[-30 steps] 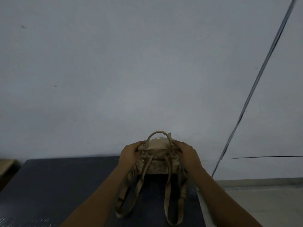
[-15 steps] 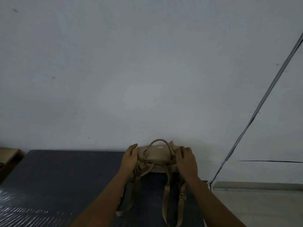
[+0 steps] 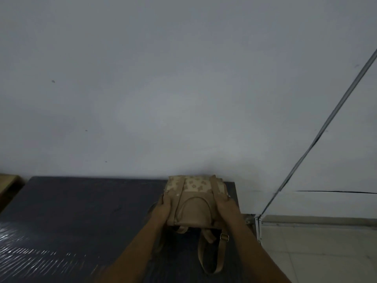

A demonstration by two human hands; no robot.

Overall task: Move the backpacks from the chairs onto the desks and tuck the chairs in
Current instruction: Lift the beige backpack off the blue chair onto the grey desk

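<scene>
A small tan backpack (image 3: 194, 203) lay on the dark tabletop (image 3: 81, 217) near its far right corner, at about five o'clock from the middle of the view, its far end close to the pale wall (image 3: 163, 88). The bag looked soft and boxy: the half nearer the wall was a lighter fabric printed with small brownish motifs and crossed by two plain tan bands, while the nearer half was smooth, leather-like material with a rounded, arch-shaped seam. The left hand (image 3: 164, 210) pressed flat against the bag's left side and the right hand (image 3: 227, 209) against its right side, both grasping the backpack between them, with fingertips (image 3: 209, 236) curling out from under its near edge. One webbing shoulder strap (image 3: 210, 260) trailed toward six o'clock in a long narrow loop on the tabletop, carrying a small rectangular buckle (image 3: 224, 237) near its upper end. The tabletop was a flat, matte, dark slab with squared corners, and a patch of rippled sheen at about eight o'clock gave it a finely ridged look there. At nine o'clock a corner of a lighter, wood-coloured surface (image 3: 8, 184) stood just beside the tabletop's left end. At three to four o'clock a thin straight conduit (image 3: 326, 127) ran diagonally down the wall to the pale tiled floor (image 3: 326, 252), which showed faint grout lines.
</scene>
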